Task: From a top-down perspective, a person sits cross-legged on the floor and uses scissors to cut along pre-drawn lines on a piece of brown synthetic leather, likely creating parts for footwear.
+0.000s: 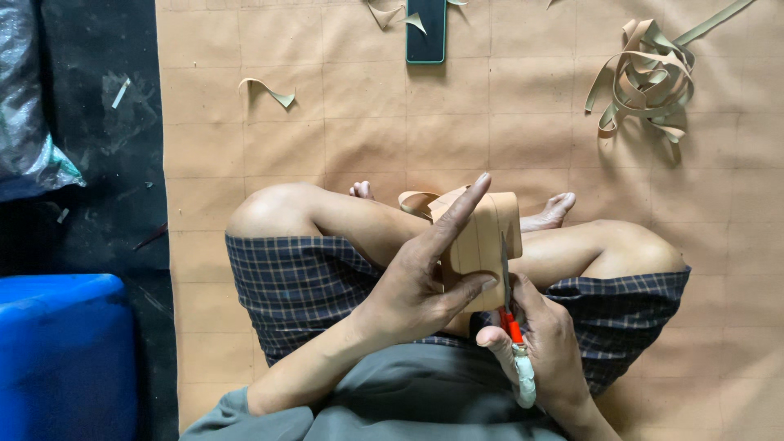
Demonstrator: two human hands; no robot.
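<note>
I sit cross-legged on a large tan leather sheet (327, 131) marked with a grid of lines. My left hand (425, 278) holds up a tan leather piece (486, 237) ruled with parallel lines, the forefinger stretched along its back and the thumb pressing its lower edge. My right hand (543, 347) grips a utility knife (514, 343) with an orange and white handle. The blade points up along the right edge of the piece. A curled strip hangs off the top left of the piece.
A heap of cut leather strips (645, 77) lies at the upper right. A dark phone (426, 31) rests at the top middle, with curled offcuts (268, 90) nearby. A blue plastic container (61, 351) stands at the lower left on a black floor (98, 163).
</note>
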